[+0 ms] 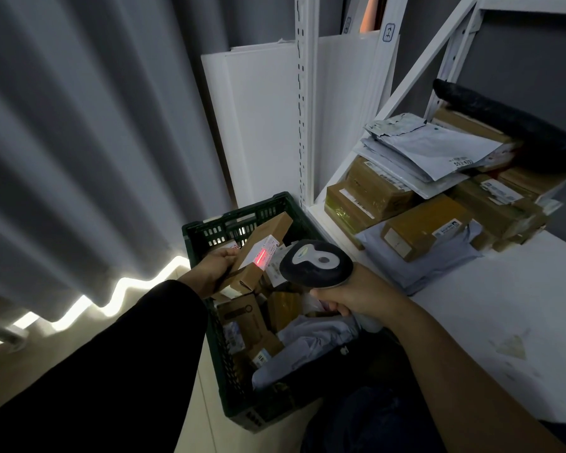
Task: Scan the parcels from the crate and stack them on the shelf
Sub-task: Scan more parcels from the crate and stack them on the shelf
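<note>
Both hands raised: left hand (214,269) grips parcel (260,253), right hand (353,294) scanner (316,263).

bare white shelf (490,308) near side open, parcel pile (438,194) crowding far end, crate (216,338) full

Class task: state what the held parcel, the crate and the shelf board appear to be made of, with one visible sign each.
Held parcel: matte brown cardboard, folded flap ends. Crate: dark green moulded plastic, slotted lattice walls. Shelf board: smooth white, likely painted metal or laminate.
</note>
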